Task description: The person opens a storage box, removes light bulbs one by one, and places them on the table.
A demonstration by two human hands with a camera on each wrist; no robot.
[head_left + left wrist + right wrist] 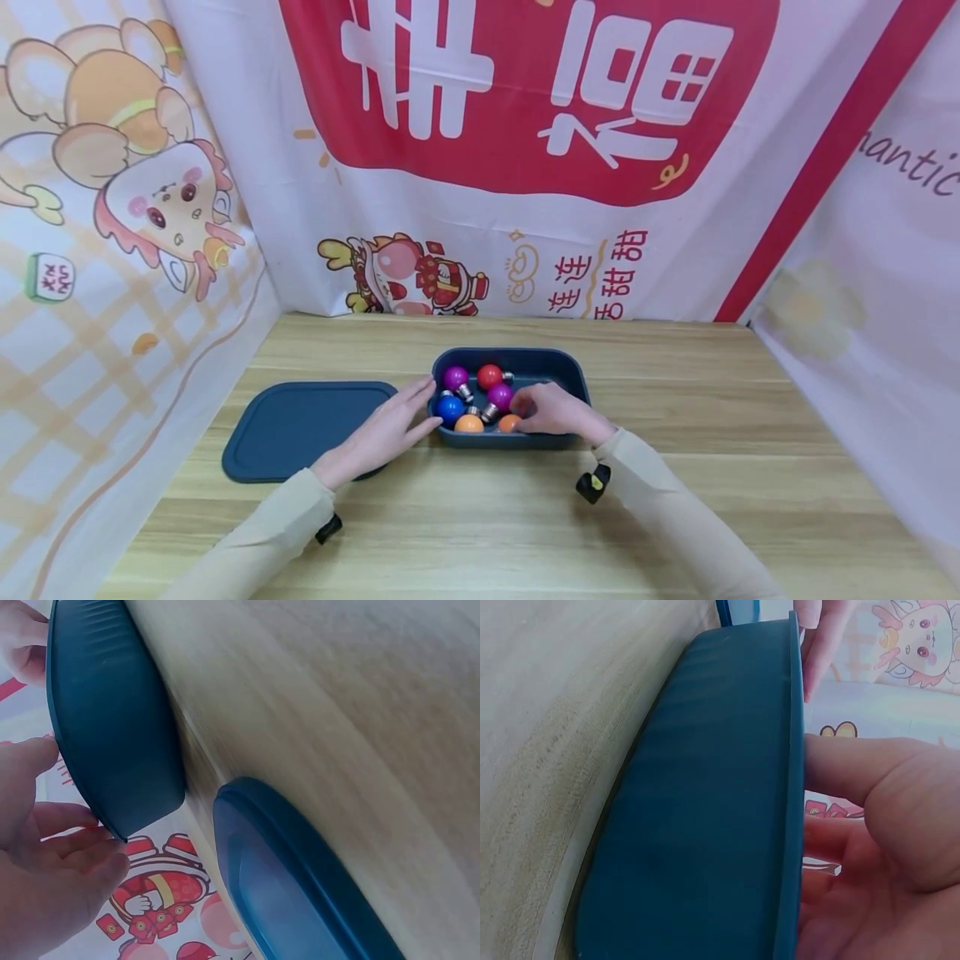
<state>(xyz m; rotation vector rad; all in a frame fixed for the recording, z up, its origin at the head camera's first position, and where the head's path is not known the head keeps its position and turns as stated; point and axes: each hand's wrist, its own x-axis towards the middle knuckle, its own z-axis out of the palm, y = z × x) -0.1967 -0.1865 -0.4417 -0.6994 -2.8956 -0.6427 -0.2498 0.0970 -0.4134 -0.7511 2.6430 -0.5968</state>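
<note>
A dark blue rectangular box (525, 440) on the table holds several round light bulbs with metal screw bases. Among them are purple bulbs (500, 396), a red bulb (490, 376), a blue bulb (449, 408) and an orange bulb (469, 423). My right hand (553, 409) reaches into the box and pinches another orange bulb (509, 423), partly covered by the thumb. In the right wrist view the box wall hides the fingertips; a bit of shiny metal (821, 866) shows between the fingers. With fingers extended, my left hand (390, 427) touches the box's left end.
Left of the box lies a flat dark blue lid (300, 429), partly under the left forearm. The table (480, 517) is wood-grained. Printed cloth hangs (480, 192) behind it and along both sides.
</note>
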